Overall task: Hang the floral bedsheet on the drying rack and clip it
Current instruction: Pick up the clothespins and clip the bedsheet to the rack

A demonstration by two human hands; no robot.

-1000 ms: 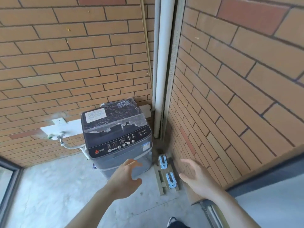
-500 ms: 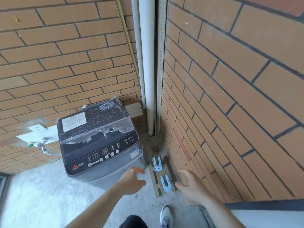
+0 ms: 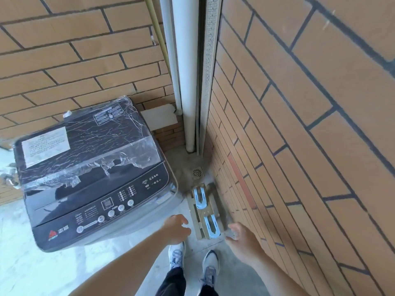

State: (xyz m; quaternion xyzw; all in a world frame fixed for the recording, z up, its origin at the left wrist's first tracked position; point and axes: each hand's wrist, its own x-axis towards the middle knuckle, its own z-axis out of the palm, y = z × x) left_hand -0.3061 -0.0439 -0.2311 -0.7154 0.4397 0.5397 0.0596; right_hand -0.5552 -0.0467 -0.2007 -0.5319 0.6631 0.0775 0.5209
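Head: film-wrapped washing machine (boxy)

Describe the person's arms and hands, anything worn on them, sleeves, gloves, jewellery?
Both forearms are bare as far as the frame shows, no sleeves visible. The left hand and right hand are ungloved, with no watch, ring or bracelet visible.

A plastic-wrapped washing machine stands by the brick wall; a white pipe runs down the corner above a floor drain.
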